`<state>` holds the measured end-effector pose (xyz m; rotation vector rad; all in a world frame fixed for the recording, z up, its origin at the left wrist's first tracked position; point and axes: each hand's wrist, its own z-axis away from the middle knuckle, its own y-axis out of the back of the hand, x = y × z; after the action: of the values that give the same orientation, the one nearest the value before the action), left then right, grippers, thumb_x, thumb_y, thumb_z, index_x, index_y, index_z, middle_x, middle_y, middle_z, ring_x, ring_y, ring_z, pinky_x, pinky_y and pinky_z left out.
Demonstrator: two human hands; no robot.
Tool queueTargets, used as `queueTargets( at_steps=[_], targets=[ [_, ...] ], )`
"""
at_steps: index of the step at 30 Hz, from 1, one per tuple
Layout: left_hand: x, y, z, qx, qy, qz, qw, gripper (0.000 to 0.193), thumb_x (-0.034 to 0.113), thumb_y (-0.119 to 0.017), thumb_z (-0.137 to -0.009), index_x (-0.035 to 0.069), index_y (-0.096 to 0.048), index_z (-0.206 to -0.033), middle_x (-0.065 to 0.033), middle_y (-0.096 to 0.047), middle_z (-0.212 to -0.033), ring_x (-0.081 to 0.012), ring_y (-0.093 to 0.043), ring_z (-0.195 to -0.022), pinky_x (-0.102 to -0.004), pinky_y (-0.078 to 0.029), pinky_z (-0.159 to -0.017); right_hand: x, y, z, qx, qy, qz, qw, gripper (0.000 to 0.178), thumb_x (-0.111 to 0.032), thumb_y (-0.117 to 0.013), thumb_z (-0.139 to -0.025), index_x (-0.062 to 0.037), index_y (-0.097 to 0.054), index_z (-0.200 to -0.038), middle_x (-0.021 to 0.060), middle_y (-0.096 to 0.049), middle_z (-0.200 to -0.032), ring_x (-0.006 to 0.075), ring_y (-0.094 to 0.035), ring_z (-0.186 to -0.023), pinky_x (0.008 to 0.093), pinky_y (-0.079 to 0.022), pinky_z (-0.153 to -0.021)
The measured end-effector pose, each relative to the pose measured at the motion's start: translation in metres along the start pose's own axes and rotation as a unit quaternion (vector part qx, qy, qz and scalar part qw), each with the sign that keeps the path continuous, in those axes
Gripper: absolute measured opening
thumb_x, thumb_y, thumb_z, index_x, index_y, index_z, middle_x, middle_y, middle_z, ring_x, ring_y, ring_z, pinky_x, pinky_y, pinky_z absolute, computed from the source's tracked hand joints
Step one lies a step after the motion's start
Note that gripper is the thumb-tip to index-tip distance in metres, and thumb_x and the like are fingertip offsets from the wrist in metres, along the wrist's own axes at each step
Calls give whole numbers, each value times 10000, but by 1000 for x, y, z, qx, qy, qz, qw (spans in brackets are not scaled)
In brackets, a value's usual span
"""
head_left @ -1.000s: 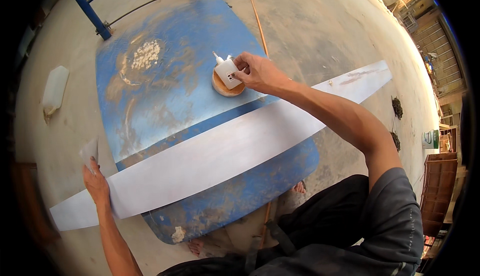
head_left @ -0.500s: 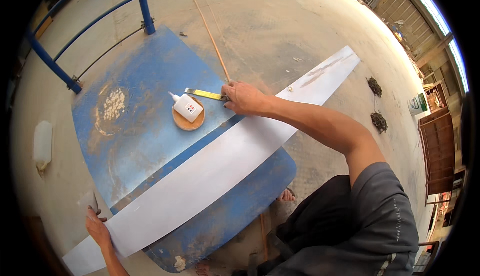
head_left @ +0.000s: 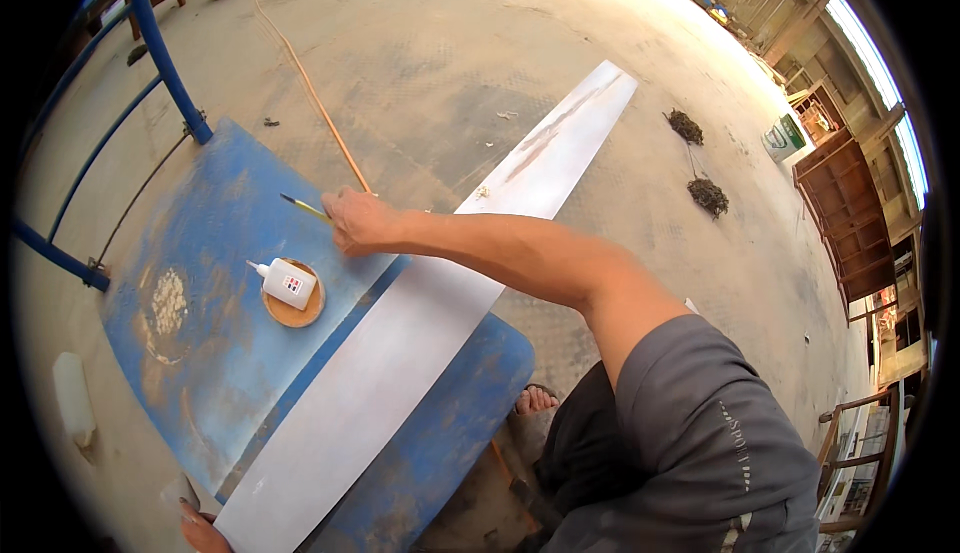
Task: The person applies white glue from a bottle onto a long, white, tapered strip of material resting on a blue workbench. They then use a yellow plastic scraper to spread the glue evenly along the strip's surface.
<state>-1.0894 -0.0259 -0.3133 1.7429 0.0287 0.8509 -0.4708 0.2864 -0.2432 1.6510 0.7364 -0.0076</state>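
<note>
A long white board [head_left: 370, 393] lies diagonally across a blue, dusty bench top [head_left: 215, 213], with brown smears toward its far end. Above the bench, past the board's left edge, my right hand [head_left: 362, 221] is closed round a slim yellow tool with a dark tip; its exact kind does not show. My left hand [head_left: 203, 533], partly cut off at the lower left, is by the board's near end. It grips what looks like a flat grey scraper [head_left: 176, 494]. A white glue bottle [head_left: 288, 284] rests on a round wooden lid or dish [head_left: 296, 321] on the bench.
Blue metal rails [head_left: 160, 43] rise at the bench's far left. An orange hose [head_left: 310, 93] runs over the floor. A pale plastic container [head_left: 73, 398] lies at left; dark clumps [head_left: 707, 198], a bucket [head_left: 783, 138] and wooden shelving [head_left: 845, 218] are at right.
The view has shifted, so bench and board sit lower and farther left. The yellow tool has turned in my right hand and now shows its narrow edge. My left hand is nearly out of view.
</note>
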Motion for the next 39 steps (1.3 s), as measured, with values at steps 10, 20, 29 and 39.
queueTargets(
  at_steps=[10,20,29,39],
  targets=[
    [23,20,18,-24,30,-26,999,699,510,-427,-1099,-34,-507,-666,-93,-477,-562,-236,-452,-540,-443,-406,-601,-52,163,18,122,-64,-381,914,249,-96,-486,-1019,9,-473,-1244,85,-656,-841,126,-614,-679,318,-529,-567],
    [55,38,8,-43,132,-23,990,749,608,-448,-1054,15,-513,-600,-90,-516,-531,-238,-515,-529,-422,-432,-607,-94,91,80,-202,40,-204,957,406,-35,-500,-1013,-47,-457,-1417,181,-665,-963,256,-623,-607,375,-554,-574],
    [65,30,19,9,122,-65,990,763,603,-426,-1063,8,-500,-590,-93,-504,-526,-255,-525,-543,-428,-434,-621,-87,87,101,-254,222,64,939,668,-69,-650,-940,-353,-494,-1523,68,-607,-904,200,-665,-738,316,-523,-510],
    [66,32,25,29,114,-47,992,774,600,-428,-1065,15,-488,-561,-86,-496,-519,-254,-505,-527,-419,-419,-605,-89,78,88,-295,263,93,914,648,-103,-658,-935,-381,-531,-1507,68,-558,-914,176,-619,-671,305,-524,-507]
  ],
)
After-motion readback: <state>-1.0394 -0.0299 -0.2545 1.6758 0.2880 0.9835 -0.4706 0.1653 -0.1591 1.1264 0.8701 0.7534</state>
